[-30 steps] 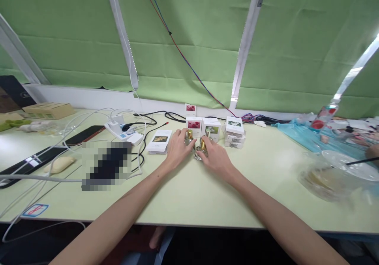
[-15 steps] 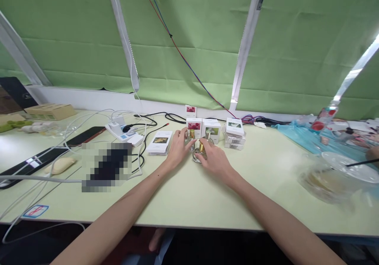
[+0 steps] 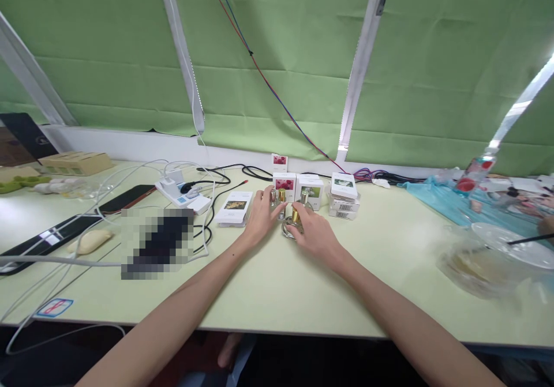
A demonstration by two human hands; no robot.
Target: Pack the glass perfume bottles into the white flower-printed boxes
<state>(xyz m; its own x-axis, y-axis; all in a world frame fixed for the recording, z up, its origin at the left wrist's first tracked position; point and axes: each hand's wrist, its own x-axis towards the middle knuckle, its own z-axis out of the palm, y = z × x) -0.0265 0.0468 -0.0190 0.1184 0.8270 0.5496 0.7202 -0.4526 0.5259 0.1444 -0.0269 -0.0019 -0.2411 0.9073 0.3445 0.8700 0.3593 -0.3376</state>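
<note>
- Head view: both bare hands reach forward over the pale table [image 3: 268,283] and meet a small cluster of glass bottles near its far side, just in front of the white boxes.
- The left hand [image 3: 261,213] is half curled, its thumb set apart from the fingers. Between them stand a gold-capped bottle [image 3: 282,195] and a silver-capped bottle [image 3: 273,195]; whether it grips them or only rests against them cannot be told.
- The right hand [image 3: 315,225] is closed more tightly, forefinger and thumb pinching the front bottle [image 3: 295,216], which also has a gold cap and is nearest the person; the fingers cover part of it.
- Just beyond the right hand's fingers is a rear bottle [image 3: 304,197] with a silvery cap; contact with it is unclear.
- The two hands are near each other, apart, with bottles between them.
- Behind the bottles stand the pink-picture box [image 3: 284,183] and the white-flower box [image 3: 314,193].
- Just left of the left hand lies the yellow-picture box [image 3: 234,207]; right of the cluster is a stack of boxes [image 3: 344,207].
</note>
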